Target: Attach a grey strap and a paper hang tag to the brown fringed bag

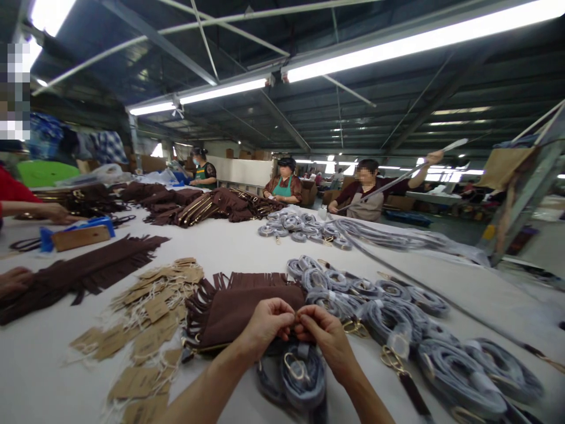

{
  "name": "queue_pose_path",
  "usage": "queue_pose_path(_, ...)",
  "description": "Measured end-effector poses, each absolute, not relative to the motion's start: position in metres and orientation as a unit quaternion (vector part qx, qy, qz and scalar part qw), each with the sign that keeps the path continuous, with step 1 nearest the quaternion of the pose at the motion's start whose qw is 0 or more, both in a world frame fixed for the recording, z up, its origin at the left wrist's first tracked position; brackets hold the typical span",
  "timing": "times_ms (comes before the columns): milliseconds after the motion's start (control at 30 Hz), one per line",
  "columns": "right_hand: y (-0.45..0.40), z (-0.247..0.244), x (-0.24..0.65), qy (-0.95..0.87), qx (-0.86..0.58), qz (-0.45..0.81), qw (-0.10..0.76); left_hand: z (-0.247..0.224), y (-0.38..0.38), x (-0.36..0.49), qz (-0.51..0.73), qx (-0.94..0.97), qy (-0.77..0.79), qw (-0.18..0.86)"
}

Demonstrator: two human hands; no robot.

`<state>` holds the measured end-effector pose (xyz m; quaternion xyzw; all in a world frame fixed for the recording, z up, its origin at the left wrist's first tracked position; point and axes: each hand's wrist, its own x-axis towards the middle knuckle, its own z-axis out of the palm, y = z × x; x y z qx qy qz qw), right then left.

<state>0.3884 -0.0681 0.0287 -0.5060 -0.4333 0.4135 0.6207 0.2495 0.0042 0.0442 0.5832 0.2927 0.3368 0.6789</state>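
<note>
My left hand (271, 324) and my right hand (322, 333) meet fingertip to fingertip, both pinched closed. What they pinch is too small to make out. Just beyond them lies a brown fringed bag (247, 309), its fringe spread to the left and back, a zipper along its near edge. Below my fingers rests a coiled strap (304, 377) wrapped in clear plastic, with a gold clasp (295, 366) on top. To the left is a loose heap of brown paper tags (152, 330) with white strings.
More wrapped coiled straps (388, 318) cover the right side. Brown bags (212, 206) are piled at the back. Another person's hand (15, 282) touches brown fringed material (88, 268) at left. Across the table, a person (371, 188) stretches a long strap (397, 179).
</note>
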Motion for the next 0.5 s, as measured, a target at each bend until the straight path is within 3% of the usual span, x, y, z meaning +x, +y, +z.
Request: queue_pose_path(500,-0.0716,0.0361,0.3843,-0.421,-0.496,0.415,0.636,0.0371,0.0067,0.2539,0.367,0.608,0.278,0.647)
